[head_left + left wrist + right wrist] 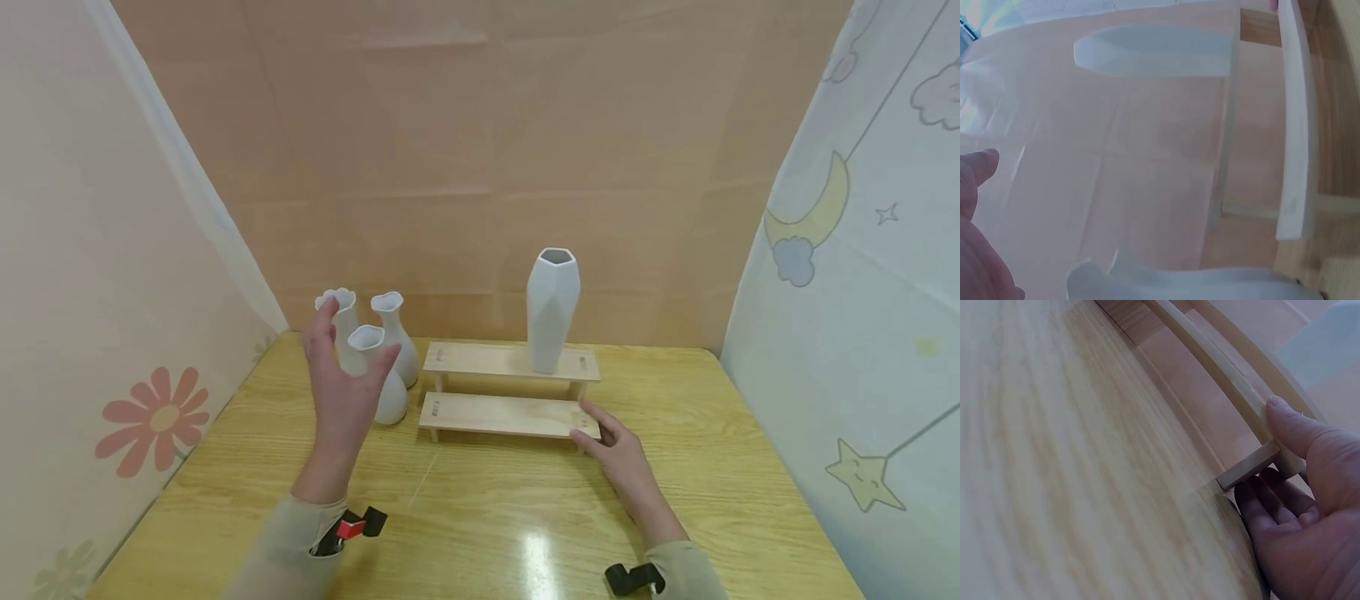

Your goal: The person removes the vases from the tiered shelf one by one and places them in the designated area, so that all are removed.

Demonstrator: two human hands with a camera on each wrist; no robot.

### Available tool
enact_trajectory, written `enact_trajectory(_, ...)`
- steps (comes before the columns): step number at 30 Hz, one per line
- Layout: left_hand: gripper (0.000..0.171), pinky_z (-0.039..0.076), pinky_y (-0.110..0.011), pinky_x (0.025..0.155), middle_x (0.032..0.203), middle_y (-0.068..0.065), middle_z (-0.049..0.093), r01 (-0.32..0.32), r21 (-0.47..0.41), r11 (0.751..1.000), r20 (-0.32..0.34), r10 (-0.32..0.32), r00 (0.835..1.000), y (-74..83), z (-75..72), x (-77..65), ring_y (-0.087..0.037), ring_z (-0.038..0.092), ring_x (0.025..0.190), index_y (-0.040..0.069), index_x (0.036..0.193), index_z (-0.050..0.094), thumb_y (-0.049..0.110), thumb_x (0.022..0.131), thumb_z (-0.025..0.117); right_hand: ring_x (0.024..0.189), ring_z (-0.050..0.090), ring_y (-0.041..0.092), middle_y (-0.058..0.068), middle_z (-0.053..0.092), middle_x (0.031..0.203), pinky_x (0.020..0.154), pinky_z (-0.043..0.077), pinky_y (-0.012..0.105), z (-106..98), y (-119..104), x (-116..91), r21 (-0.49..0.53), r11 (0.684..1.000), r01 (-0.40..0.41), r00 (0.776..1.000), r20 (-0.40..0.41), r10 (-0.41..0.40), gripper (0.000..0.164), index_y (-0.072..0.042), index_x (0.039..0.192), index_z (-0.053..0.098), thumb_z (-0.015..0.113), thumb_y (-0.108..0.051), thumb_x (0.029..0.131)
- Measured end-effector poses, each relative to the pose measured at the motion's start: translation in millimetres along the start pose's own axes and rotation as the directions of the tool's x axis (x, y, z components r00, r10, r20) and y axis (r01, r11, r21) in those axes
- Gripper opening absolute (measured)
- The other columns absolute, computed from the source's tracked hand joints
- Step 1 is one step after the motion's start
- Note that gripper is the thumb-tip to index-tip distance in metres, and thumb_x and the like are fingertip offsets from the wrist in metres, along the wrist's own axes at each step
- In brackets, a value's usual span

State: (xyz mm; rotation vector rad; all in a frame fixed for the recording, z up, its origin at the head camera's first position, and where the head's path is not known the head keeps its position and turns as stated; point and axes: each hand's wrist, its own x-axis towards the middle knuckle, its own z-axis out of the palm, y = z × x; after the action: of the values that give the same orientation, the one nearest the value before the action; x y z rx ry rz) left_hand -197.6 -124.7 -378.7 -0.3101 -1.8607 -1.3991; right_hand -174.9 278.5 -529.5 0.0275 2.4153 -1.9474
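Note:
My left hand (345, 396) is raised with fingers and thumb spread apart, holding nothing. It overlaps a small white vase (392, 402) in the head view. Behind stand a scallop-rimmed white vase (343, 302) and a narrow-necked white vase (405, 354). With thumb and fingers, my right hand (622, 458) grips the right end of a two-step wooden display stand (502, 414). In the right wrist view, the thumb (1291, 428) lies on the board and the fingers curl by the stand's leg (1249, 465). A tall faceted white vase (551, 308) stands upright on the upper step, right of its middle.
A wood-grain table (480, 508) carries everything. Behind it hangs a plain tan cloth (480, 167). Printed cloths with a flower (161, 417) and with a moon (817, 208) flank the left and right sides.

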Motion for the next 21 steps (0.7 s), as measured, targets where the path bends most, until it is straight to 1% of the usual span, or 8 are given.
enact_trajectory(3,0.095,0.028,-0.047,0.130,0.168,-0.002,0.039,0.004,-0.014,1.000,0.012,-0.004,1.000,5.0,7.3,0.2,-0.021,0.033,0.158,0.013,0.169,0.040,0.012,0.091,0.094,0.168,0.014,0.026,0.002,0.027,0.181,0.132,0.024,0.047,0,1,0,0.004,1.000,0.001,1.000,-0.005,-0.001,0.079,-0.026,0.169,0.047,0.081,-0.048,0.101)
enact_trajectory(6,0.095,0.029,-0.055,0.129,0.168,-0.007,0.039,0.007,-0.036,0.999,0.024,-0.006,1.000,11.0,15.2,0.7,-0.025,0.034,0.158,0.013,0.168,0.040,0.010,0.090,0.093,0.168,0.013,0.026,0.002,0.025,0.181,0.131,0.025,0.048,0,1,0,0.006,1.000,0.000,1.000,-0.004,0.000,0.079,-0.026,0.169,0.047,0.080,-0.048,0.101)
enact_trajectory(8,0.096,0.029,-0.056,0.129,0.169,-0.008,0.040,0.009,-0.055,0.998,0.026,-0.008,1.000,13.2,20.8,1.2,-0.025,0.034,0.157,0.013,0.169,0.040,0.009,0.090,0.094,0.168,0.013,0.026,0.002,0.024,0.181,0.131,0.025,0.048,0,2,0,0.008,1.000,0.001,1.000,0.001,-0.001,0.079,-0.026,0.170,0.046,0.080,-0.047,0.102)
enact_trajectory(11,0.096,0.029,-0.052,0.129,0.169,-0.006,0.040,0.002,-0.095,0.995,0.033,0.001,0.999,17.9,28.9,2.3,-0.023,0.034,0.157,0.013,0.169,0.039,0.008,0.090,0.093,0.169,0.013,0.026,0.002,0.024,0.181,0.131,0.025,0.048,0,2,0,0.016,1.000,0.004,1.000,0.005,-0.004,0.079,-0.026,0.170,0.046,0.080,-0.047,0.102)
enact_trajectory(13,0.096,0.028,-0.046,0.130,0.169,-0.002,0.040,0.000,-0.126,0.992,0.038,0.005,0.999,22.3,34.6,2.7,-0.022,0.035,0.157,0.014,0.169,0.039,0.009,0.090,0.093,0.168,0.012,0.025,0.001,0.025,0.181,0.131,0.025,0.048,0,1,0,0.022,1.000,0.003,1.000,0.006,-0.003,0.079,-0.026,0.170,0.046,0.080,-0.047,0.102)
enact_trajectory(15,0.095,0.027,-0.044,0.130,0.169,0.001,0.039,-0.004,-0.149,0.989,0.050,0.012,0.999,26.6,41.0,3.2,-0.023,0.035,0.157,0.015,0.169,0.039,0.009,0.091,0.093,0.168,0.012,0.024,0.002,0.024,0.181,0.131,0.025,0.048,0,1,0,0.026,1.000,0.003,1.000,0.006,-0.004,0.078,-0.025,0.170,0.046,0.080,-0.047,0.102)
enact_trajectory(18,0.095,0.026,-0.042,0.131,0.169,0.003,0.039,-0.003,-0.158,0.987,0.076,0.015,0.997,32.2,51.6,3.4,-0.022,0.037,0.155,0.018,0.170,0.039,0.009,0.092,0.092,0.168,0.013,0.023,0.001,0.025,0.181,0.131,0.025,0.047,0,0,0,0.026,1.000,-0.001,1.000,0.003,0.001,0.078,-0.026,0.169,0.047,0.080,-0.047,0.102)
enact_trajectory(21,0.096,0.026,-0.041,0.132,0.169,0.000,0.038,-0.011,-0.146,0.989,0.107,0.027,0.994,36.1,63.1,2.6,-0.023,0.036,0.156,0.017,0.170,0.037,0.011,0.092,0.092,0.168,0.013,0.023,0.001,0.025,0.181,0.131,0.025,0.046,1,-1,-1,0.023,1.000,-0.006,1.000,0.004,0.006,0.077,-0.027,0.169,0.047,0.079,-0.048,0.102)
